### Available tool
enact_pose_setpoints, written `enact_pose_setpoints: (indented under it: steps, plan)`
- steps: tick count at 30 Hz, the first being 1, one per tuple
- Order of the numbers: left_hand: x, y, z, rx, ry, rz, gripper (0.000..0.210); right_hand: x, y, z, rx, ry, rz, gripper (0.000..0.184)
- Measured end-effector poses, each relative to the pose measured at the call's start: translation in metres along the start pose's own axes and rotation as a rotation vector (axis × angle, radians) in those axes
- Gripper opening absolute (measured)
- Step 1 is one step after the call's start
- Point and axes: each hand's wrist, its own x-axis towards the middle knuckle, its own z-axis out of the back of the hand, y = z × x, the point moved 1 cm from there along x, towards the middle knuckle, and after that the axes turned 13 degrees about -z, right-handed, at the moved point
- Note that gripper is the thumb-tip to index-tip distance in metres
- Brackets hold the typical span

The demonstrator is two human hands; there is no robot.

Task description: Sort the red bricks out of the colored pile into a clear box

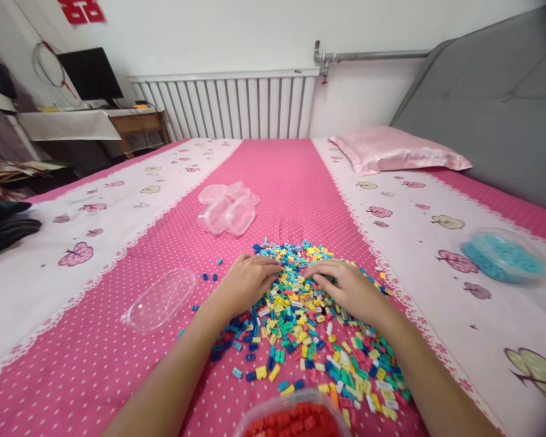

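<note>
A wide heap of small mixed-colour toy building bricks [295,300] lies spread on the pink dotted bedspread. My left hand [248,280] reaches into the heap's upper left side, fingers stretched out and touching bricks. Opposite it, my right hand [346,284] rests on the upper right side, its fingers extended and the thumb a little apart. No brick shows gripped in either hand, though the fingertips are partly lost among the pieces. Close to me, at the bottom edge, a clear tub [295,397] holds red bricks [295,425].
A lidded clear box of light-blue bricks [505,256] sits at right. An oval clear lid [161,300] lies at left, and clear empty containers [230,209] stand beyond the heap. Farther back are a pink pillow [398,150], a radiator [227,106] and a grey headboard [491,91].
</note>
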Motion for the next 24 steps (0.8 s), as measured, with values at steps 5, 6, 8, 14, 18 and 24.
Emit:
enact_pose_setpoints:
  steps: [5, 6, 8, 14, 18, 24]
  plan:
    - [-0.008, 0.001, 0.008, 0.1, 0.023, 0.088, 0.026, -0.002, -0.012, 0.007, 0.034, -0.114, -0.068, 0.031]
    - [-0.006, 0.001, 0.007, 0.114, 0.0, 0.096, 0.027, -0.001, -0.014, 0.006, 0.035, -0.151, -0.073, 0.032]
    - [0.0, -0.001, 0.002, 0.097, -0.036, 0.064, 0.032, 0.0, -0.017, 0.003, 0.026, -0.198, -0.081, 0.033]
    - [0.002, 0.005, -0.011, 0.057, 0.052, 0.092, 0.051, 0.002, -0.024, -0.003, -0.024, -0.189, -0.071, 0.035]
    - [-0.01, 0.012, -0.005, 0.101, 0.033, 0.173, 0.049, 0.002, -0.031, -0.004, -0.063, -0.222, -0.121, 0.04]
    - [-0.007, 0.012, 0.002, 0.081, -0.023, 0.276, 0.032, 0.0, -0.038, -0.012, -0.14, -0.171, -0.218, 0.053]
